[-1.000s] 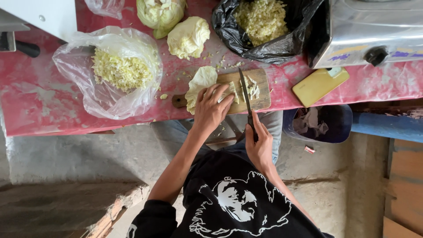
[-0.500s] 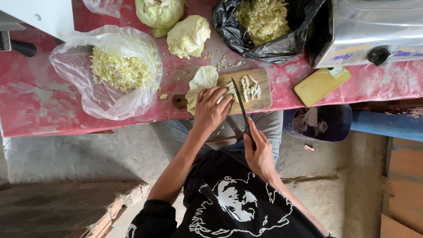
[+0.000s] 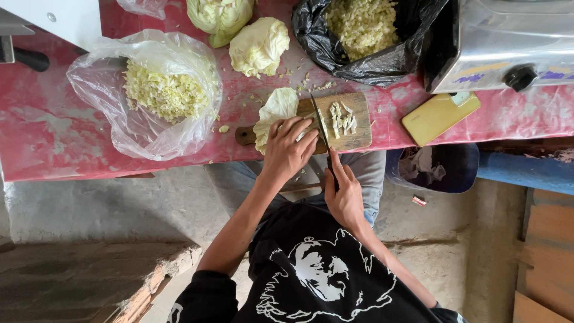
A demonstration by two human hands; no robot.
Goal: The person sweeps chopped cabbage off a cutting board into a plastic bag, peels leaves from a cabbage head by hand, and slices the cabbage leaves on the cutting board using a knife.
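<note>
A person is slicing a cabbage leaf (image 3: pixel 272 113) on a small wooden cutting board (image 3: pixel 353 122) at the near edge of a red table (image 3: pixel 54 143). The left hand (image 3: pixel 287 151) is pressing flat on the leaf, fingers spread; curling the fingertips back from the blade would be safer. The right hand (image 3: pixel 342 194) is wrapping closed around a knife (image 3: pixel 320 122), its blade just beside those fingers. A clear bag of shreds (image 3: pixel 161 90), two cabbage pieces (image 3: pixel 258 45), a black bag (image 3: pixel 359 36) and a yellow phone (image 3: pixel 439 116) are crowding the board.
</note>
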